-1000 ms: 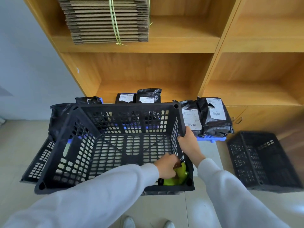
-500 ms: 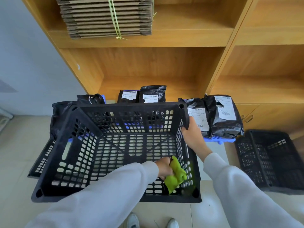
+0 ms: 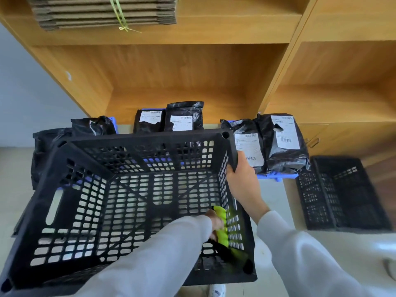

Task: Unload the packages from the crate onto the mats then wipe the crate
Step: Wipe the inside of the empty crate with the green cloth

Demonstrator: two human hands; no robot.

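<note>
Since a second ago, green cloth [image 3: 221,227] dragged up the right inner wall of the crate [image 3: 132,202], out of the near corner. Left hand [image 3: 214,221] curled round the cloth; right hand [image 3: 241,179] clamped on the rim. Packages [image 3: 267,144] already out, on blue mats [image 3: 276,175] beyond. Risk: cloth snagging in the lattice holes, crate twisting in the one-handed hold.

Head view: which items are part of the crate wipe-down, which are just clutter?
In the job:
crate, gripped by the right hand
green cloth, held by the left hand
black packages on blue mats

Lying about:
second crate on the floor
bundled cardboard on the shelf unit
</note>
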